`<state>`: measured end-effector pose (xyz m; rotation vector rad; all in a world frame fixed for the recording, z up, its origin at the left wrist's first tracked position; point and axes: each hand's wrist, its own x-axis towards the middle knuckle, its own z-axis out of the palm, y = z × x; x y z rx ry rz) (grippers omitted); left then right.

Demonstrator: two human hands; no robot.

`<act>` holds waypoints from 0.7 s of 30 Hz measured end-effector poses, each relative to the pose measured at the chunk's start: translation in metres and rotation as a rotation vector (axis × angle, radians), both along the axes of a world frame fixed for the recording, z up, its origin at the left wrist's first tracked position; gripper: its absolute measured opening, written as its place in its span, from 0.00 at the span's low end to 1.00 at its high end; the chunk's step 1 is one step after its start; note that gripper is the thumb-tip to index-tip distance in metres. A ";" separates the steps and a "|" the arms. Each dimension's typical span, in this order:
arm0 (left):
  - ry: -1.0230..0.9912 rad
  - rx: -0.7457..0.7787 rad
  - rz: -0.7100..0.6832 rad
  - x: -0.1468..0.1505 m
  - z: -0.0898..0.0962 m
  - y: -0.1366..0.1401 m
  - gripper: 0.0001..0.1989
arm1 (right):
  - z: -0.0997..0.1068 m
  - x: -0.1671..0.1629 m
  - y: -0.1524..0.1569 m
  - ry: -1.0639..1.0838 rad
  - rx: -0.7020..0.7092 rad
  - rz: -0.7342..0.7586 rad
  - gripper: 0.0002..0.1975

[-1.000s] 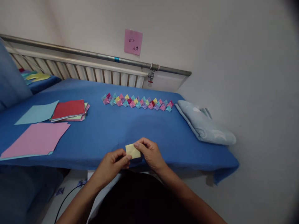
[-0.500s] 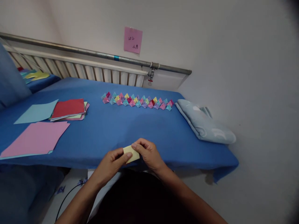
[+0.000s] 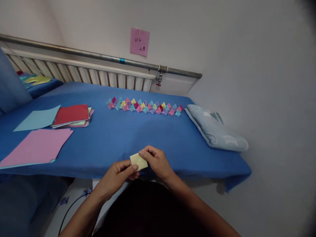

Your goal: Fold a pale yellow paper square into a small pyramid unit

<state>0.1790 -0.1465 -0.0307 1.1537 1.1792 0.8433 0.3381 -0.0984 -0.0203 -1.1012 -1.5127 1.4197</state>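
A small piece of folded yellow paper [image 3: 138, 161] is pinched between both hands, just above the front edge of the blue-covered table [image 3: 103, 138]. My left hand [image 3: 120, 174] grips its lower left side, thumb on top and fingers beneath. With thumb and curled fingers, my right hand [image 3: 157, 162] holds the upper right corner. Beyond the hands lie two rows of folded paper shapes [image 3: 145, 107] in pink, blue, yellow and purple. The underside of the yellow paper is hidden.
On the left lie pink sheets [image 3: 37, 144], a light blue sheet [image 3: 37, 118] and a stack topped with red paper [image 3: 71, 114]. A folded pale blanket [image 3: 214, 128] rests at the right end. Behind the table run a radiator [image 3: 98, 76] and a metal pipe [image 3: 81, 53].
My left thumb has slid down toward the lower edge of the yellow paper, and more of its face shows. My right hand has hardly moved.
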 end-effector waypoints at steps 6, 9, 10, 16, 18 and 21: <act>-0.009 0.037 0.057 0.000 -0.001 0.000 0.16 | 0.000 0.000 0.001 0.046 -0.052 -0.020 0.15; -0.018 0.051 0.079 -0.001 0.000 0.000 0.17 | 0.001 0.004 -0.001 0.088 -0.033 -0.025 0.18; -0.023 0.054 0.085 -0.002 0.000 0.000 0.16 | 0.002 0.006 -0.003 0.078 -0.017 -0.021 0.18; -0.034 0.066 0.094 -0.002 -0.001 0.000 0.15 | 0.006 0.007 -0.015 -0.028 0.012 0.072 0.10; -0.027 0.070 0.087 -0.002 -0.002 0.000 0.15 | 0.006 0.006 -0.015 -0.032 0.002 0.074 0.11; -0.010 0.093 0.058 -0.003 -0.001 0.000 0.15 | 0.006 0.007 -0.014 -0.053 -0.003 0.081 0.12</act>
